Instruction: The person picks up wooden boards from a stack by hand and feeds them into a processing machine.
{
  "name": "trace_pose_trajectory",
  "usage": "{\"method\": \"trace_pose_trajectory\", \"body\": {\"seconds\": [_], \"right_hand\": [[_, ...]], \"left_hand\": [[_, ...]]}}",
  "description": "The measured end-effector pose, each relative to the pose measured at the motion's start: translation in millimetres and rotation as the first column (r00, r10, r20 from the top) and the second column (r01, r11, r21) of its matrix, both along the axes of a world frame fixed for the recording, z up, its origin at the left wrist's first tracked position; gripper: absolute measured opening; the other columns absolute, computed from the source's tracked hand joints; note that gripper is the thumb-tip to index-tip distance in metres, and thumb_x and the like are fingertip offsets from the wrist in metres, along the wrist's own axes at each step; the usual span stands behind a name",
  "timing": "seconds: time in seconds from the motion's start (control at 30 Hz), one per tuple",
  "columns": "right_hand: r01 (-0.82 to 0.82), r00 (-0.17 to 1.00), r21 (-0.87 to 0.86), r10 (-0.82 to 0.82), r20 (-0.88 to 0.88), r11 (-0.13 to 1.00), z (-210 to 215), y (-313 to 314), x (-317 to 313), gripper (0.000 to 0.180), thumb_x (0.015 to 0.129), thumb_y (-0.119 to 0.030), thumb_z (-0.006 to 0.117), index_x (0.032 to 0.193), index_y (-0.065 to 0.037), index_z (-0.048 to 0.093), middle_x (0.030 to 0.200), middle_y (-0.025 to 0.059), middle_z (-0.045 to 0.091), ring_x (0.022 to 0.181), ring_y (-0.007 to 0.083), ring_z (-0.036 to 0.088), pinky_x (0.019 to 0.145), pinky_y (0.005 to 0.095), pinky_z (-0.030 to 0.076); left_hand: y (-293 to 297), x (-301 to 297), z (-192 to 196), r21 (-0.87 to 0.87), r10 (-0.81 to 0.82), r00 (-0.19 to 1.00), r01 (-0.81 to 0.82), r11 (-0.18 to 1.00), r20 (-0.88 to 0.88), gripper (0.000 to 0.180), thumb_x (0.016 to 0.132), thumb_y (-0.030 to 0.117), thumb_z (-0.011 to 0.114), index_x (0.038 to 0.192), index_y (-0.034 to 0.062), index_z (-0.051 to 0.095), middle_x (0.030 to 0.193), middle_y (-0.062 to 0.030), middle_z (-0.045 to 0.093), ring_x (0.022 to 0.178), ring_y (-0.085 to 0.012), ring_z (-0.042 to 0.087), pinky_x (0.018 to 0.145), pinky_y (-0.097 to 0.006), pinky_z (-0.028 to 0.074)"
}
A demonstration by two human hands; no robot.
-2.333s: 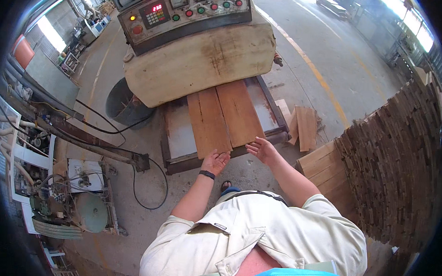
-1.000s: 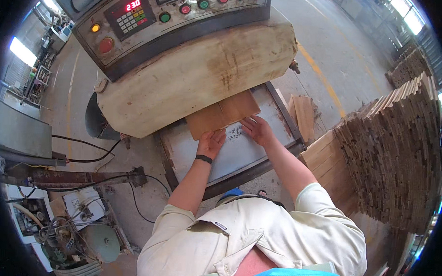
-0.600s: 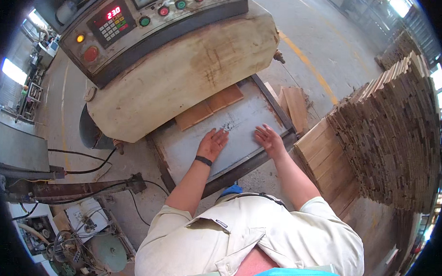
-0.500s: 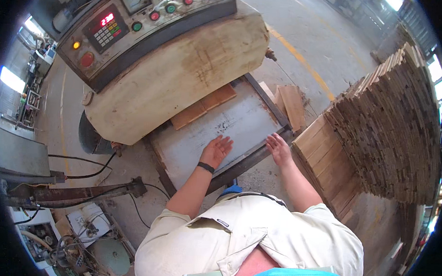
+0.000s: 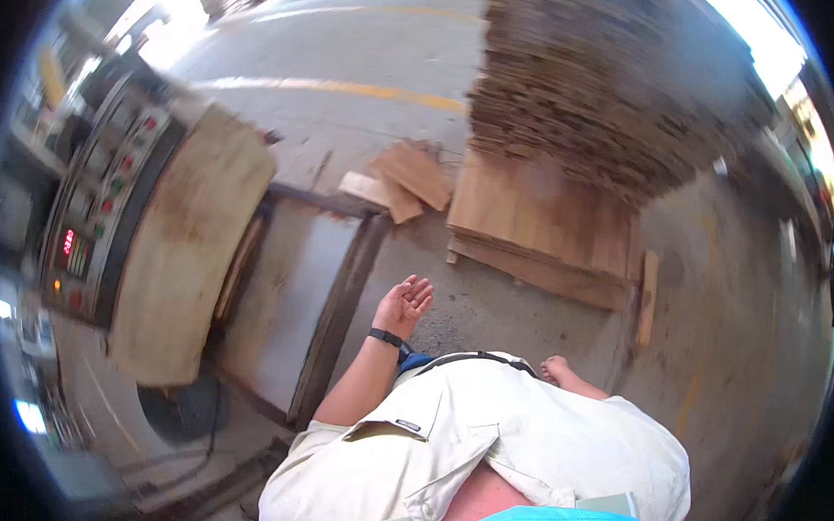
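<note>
Right now, as I read it from my remote seat:

Left hand: my left hand (image 5: 403, 303) hangs in the air with the fingers (image 5: 420, 288) spread and loosely curled, holding nothing. A dark band sits at the wrist.

Right hand: my right hand (image 5: 554, 367) only just shows past the pale shirt, close to the body; I cannot tell whether its fingers are apart or closed, and I see nothing in it.

Nearest thing: the metal table (image 5: 292, 284) of the press lies just left of the left hand, its dark frame edge between the hand and the grey plate; hand and frame are apart.

Boards under press: thin wooden boards (image 5: 238, 265) lie at the far side of the plate, tucked under the big wood-faced press head (image 5: 183, 243).

Control panel: a panel (image 5: 93, 212) with red readouts and coloured buttons sits beyond the press head, at the left rim.

Veneer stack: a tall stack of thin wood sheets (image 5: 607, 93) stands ahead on the right, with flat sheets (image 5: 542, 228) lying at its foot on the concrete floor (image 5: 737, 299).

Loose pieces: a few short offcuts (image 5: 401, 182) lie on the floor between the table and the stack.
</note>
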State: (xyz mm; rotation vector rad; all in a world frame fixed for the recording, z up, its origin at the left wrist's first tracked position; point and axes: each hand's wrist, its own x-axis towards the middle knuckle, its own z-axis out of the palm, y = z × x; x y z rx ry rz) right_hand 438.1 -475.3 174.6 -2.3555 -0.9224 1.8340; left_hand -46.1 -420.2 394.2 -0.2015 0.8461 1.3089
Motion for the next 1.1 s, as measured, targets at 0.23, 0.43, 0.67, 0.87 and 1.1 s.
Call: {"method": "trace_pose_trajectory", "body": {"seconds": [0.23,0.43,0.67,0.87,1.1], "right_hand": [[0.196,0.978,0.02,-0.196,0.072,0.98,5.0,-112.8,126.2,0.014,0.082,-0.005,0.059,0.068,-0.003,0.055,0.06,0.0052,0.052,0.043,0.0137,0.047,0.036,0.0289,0.034],[0.176,0.978,0.123,-0.188,0.087,0.977,11.4,-159.1,138.7,0.019,0.081,-0.016,0.06,0.074,0.001,0.066,0.067,0.0145,0.063,0.058,0.0216,0.06,0.056,0.038,0.048],[0.251,0.961,0.171,-0.266,0.075,0.953,22.8,-119.0,147.8,0.011,0.077,-0.013,0.06,0.07,-0.005,0.059,0.061,0.0087,0.056,0.051,0.0183,0.053,0.044,0.0341,0.041],[0.31,0.936,0.208,-0.336,0.104,0.928,-9.9,-52.3,188.7,0.013,0.076,-0.015,0.061,0.07,-0.003,0.06,0.065,0.0089,0.06,0.054,0.0182,0.056,0.047,0.0335,0.044],[0.433,0.874,0.407,-0.485,0.028,0.804,-20.5,66.4,251.4,0.015,0.08,-0.016,0.06,0.075,-0.002,0.06,0.068,0.0071,0.06,0.058,0.0152,0.056,0.052,0.0318,0.045]], "left_hand": [[51.1,173.6,-8.1,-0.015,-0.372,0.926,0.373,0.928,0.066,0.032,0.093,0.013,0.046,0.124,0.0037,0.046,0.121,-0.0173,0.056,0.11,-0.0307,0.057,0.096,-0.043,0.048],[98.5,274.0,-3.6,0.086,-0.581,0.805,0.574,0.814,0.12,0.028,0.093,0.013,0.047,0.119,0.0046,0.048,0.111,-0.0157,0.063,0.1,-0.0298,0.063,0.088,-0.041,0.053],[159.7,344.4,-7.5,0.064,-0.666,0.735,0.664,0.745,0.127,0.026,0.093,0.013,0.045,0.118,0.0046,0.05,0.111,-0.0167,0.063,0.1,-0.0307,0.062,0.089,-0.042,0.052],[248.4,394.9,-31.2,0.031,-0.71,0.693,0.712,0.701,0.129,0.027,0.093,0.012,0.044,0.119,0.0048,0.048,0.111,-0.017,0.062,0.1,-0.0306,0.062,0.088,-0.042,0.052],[342.2,443.4,-47.8,-0.018,-0.772,0.634,0.772,0.635,-0.048,0.027,0.093,0.013,0.046,0.117,0.0041,0.051,0.108,-0.0153,0.063,0.098,-0.0275,0.063,0.087,-0.041,0.052]]}}
